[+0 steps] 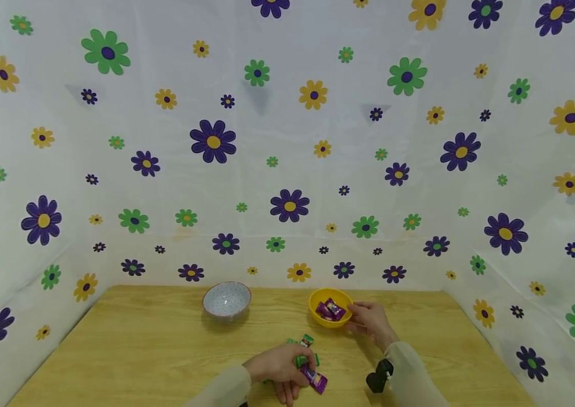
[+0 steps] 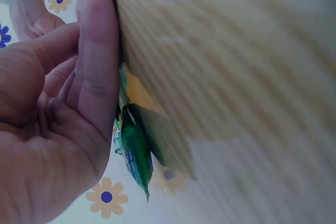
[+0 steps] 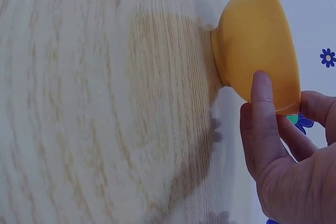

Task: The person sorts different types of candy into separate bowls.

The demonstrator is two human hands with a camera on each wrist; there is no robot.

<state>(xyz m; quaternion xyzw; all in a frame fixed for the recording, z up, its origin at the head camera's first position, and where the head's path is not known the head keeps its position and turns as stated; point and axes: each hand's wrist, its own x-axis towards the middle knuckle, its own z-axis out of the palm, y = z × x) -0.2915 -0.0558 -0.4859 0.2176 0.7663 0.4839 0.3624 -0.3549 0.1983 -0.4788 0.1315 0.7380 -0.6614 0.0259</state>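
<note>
My left hand (image 1: pixel 278 363) is low over the table, thumb and forefinger pinching a purple-wrapped candy (image 1: pixel 316 382). Its other fingers lie along the wood. Green-wrapped candies (image 1: pixel 307 340) lie around and partly under that hand; in the left wrist view one green candy (image 2: pixel 135 150) shows just past the fingers, while the purple one is hidden. Farther back, my right hand (image 1: pixel 372 323) holds a yellow bowl (image 3: pixel 257 45) by its right side, thumb at the rim and fingers against the outer wall. Several purple candies (image 1: pixel 335 309) sit inside the bowl, which stands upright on the table.
A pale patterned bowl (image 1: pixel 227 301) with a reddish rim stands at the back left of the wooden table (image 1: pixel 139 345). White sheeting (image 1: pixel 277 124) printed with flowers hangs behind and on both sides. A dark device (image 1: pixel 380 376) is strapped at the right wrist.
</note>
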